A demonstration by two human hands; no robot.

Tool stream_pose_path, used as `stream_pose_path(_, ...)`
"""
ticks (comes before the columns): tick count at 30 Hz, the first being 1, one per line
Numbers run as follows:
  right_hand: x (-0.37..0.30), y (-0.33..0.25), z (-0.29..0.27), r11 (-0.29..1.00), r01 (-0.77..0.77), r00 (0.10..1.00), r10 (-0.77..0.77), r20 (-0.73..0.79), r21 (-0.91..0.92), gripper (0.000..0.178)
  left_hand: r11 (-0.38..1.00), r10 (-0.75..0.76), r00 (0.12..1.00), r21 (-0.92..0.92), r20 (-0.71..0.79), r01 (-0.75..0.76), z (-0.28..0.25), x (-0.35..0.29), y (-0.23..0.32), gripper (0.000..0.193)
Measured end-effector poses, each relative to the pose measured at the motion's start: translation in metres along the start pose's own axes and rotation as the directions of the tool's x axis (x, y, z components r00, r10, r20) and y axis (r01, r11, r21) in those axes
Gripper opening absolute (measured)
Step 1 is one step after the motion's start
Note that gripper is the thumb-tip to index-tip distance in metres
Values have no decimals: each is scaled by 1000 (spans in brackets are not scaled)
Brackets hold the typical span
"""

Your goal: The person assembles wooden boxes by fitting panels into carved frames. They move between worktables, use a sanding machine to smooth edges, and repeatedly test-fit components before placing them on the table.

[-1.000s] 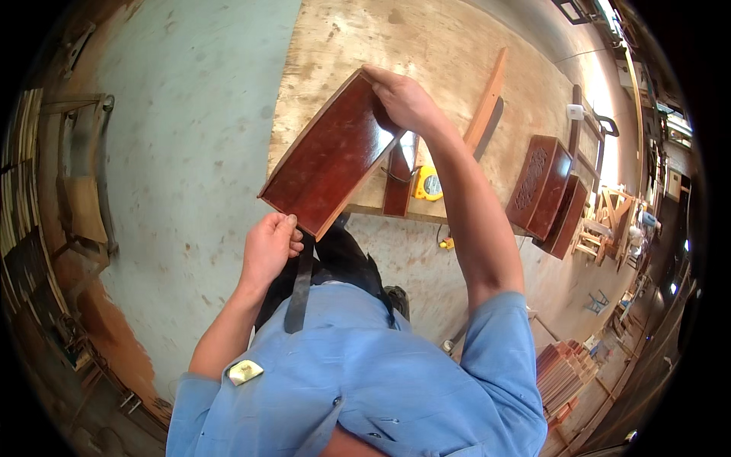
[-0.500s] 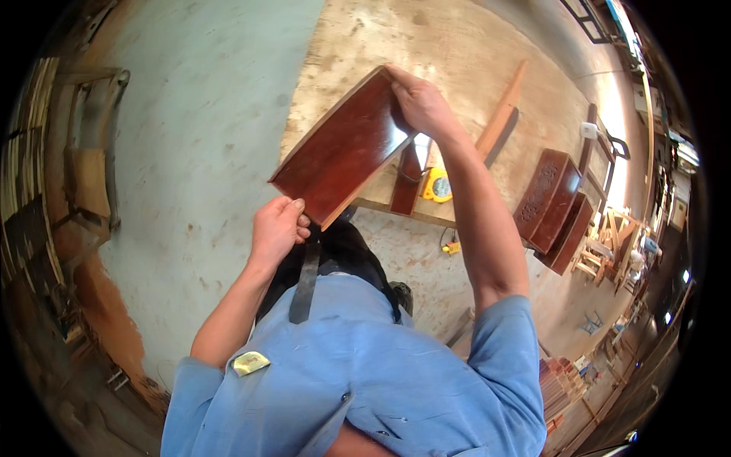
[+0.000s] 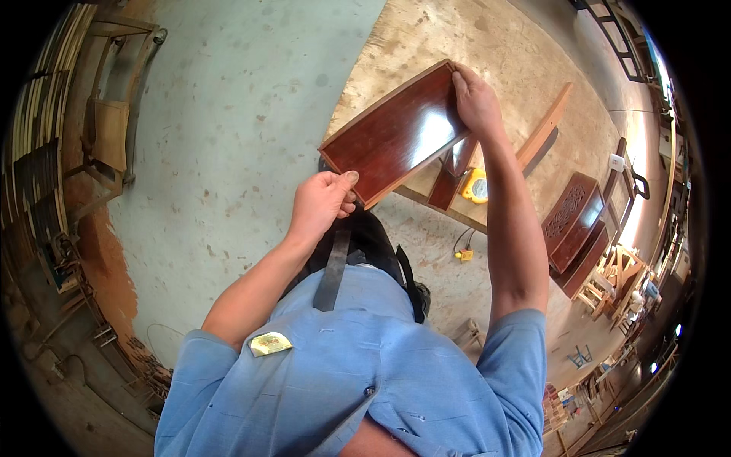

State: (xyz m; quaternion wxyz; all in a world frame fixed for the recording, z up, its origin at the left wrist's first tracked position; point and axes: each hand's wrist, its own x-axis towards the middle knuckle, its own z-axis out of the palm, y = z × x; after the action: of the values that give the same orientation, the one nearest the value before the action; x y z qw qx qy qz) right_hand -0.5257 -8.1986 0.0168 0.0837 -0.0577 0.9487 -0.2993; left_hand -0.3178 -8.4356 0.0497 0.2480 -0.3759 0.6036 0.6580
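Note:
A glossy reddish-brown wooden panel with a low raised rim (image 3: 396, 133), like a shallow drawer or tray, is held at a slant between my hands, over the near left edge of the plywood-topped bench (image 3: 434, 34). My left hand (image 3: 324, 199) pinches its near lower corner between thumb and curled fingers. At the far right corner, my right hand (image 3: 480, 103) grips the short end. Light glares off the panel's right part. Partly hidden behind it on the bench are a dark wood piece (image 3: 443, 190) and a yellow tape measure (image 3: 475, 185).
A long wooden strip (image 3: 546, 128) lies farther right on the bench. Beyond the bench's right side are carved dark-red wooden pieces (image 3: 569, 221) and a wood offcut pile (image 3: 615, 274). A wooden frame on casters (image 3: 110, 133) stands left. A small yellow object (image 3: 464, 255) hangs below the bench edge.
The panel has tipped a little, so more of its inner rim shows. Both hands keep their hold. The surroundings and my hands appear farther right in the view.

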Motion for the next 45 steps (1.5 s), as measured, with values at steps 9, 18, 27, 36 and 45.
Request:
stream_pose_path(9,0,2,1,1000,13,1000,-12,-27,25,36,996,85,996,-18,-12,-85,1,9,-10,30)
stream_pose_path(18,0,-3,0,1000,-18,1000,18,-17,-24,35,984,167,986,-57,-9,-168,0,12,-24,29)
stream_pose_path(27,0,-2,0,998,-61,998,61,-13,-12,40,984,177,983,-8,-50,-177,5,11,-24,30)
stream_pose_path(36,-124,-9,-25,937,191,838,-1,-545,292,12,974,226,974,13,-14,-226,4,19,-30,30)
stream_pose_path(45,-333,71,54,702,-504,814,581,3,503,20,976,211,977,55,-41,-209,0,16,-29,27)
